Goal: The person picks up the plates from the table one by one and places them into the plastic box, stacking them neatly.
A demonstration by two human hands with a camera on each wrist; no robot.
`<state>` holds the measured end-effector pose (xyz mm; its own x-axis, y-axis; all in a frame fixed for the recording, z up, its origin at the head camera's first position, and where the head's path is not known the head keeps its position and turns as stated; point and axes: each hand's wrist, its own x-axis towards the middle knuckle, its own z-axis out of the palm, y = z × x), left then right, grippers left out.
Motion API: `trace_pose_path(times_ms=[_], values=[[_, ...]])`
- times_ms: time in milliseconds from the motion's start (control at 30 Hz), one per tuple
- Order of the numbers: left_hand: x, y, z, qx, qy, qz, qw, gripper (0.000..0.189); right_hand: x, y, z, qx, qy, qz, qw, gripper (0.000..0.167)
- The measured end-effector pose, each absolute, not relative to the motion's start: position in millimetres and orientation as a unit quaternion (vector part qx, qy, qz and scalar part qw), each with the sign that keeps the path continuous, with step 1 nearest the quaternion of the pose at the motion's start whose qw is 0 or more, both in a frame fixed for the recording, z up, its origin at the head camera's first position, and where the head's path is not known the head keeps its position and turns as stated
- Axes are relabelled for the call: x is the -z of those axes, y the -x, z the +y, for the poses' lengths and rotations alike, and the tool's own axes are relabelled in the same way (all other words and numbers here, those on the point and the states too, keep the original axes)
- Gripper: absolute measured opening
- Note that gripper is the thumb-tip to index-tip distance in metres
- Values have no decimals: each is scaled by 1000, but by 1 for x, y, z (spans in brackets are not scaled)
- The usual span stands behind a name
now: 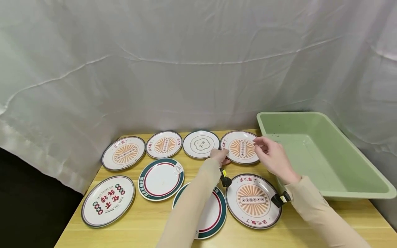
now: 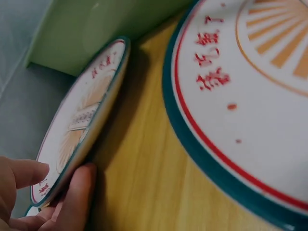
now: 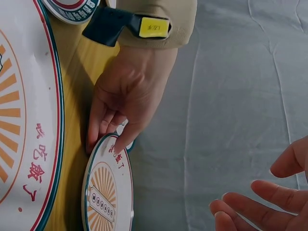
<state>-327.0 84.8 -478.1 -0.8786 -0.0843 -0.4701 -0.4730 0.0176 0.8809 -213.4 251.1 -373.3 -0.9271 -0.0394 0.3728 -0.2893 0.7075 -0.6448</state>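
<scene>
At the back right of the table, my left hand (image 1: 219, 156) pinches the near-left rim of a white plate (image 1: 242, 147) with a dark edge, red characters and an orange ray pattern. In the left wrist view its thumb and fingers (image 2: 79, 192) lie on either side of that plate's rim (image 2: 115, 77). My right hand (image 1: 273, 157) hovers by the plate's right side, between it and the green tub. In the right wrist view, loosely bent fingers of the right hand (image 3: 264, 209) hold nothing and stand apart from the plate (image 3: 108, 192).
A deep green tub (image 1: 350, 162) stands on the right of the wooden table (image 1: 149, 224). Several other plates lie around, including a ray-patterned plate (image 1: 253, 201) in front and a green-rimmed plate (image 1: 214, 217) under the left forearm. A grey curtain (image 1: 186, 86) hangs behind.
</scene>
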Motion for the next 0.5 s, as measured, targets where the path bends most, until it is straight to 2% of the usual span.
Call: trace_pose_path(times_ms=[333, 500], values=[[480, 327, 93, -610, 200, 757, 124, 33, 374, 214, 250, -377, -88, -905, 175, 27], [481, 328, 93, -616, 205, 750, 126, 36, 375, 213, 253, -378, -80, -906, 171, 28]])
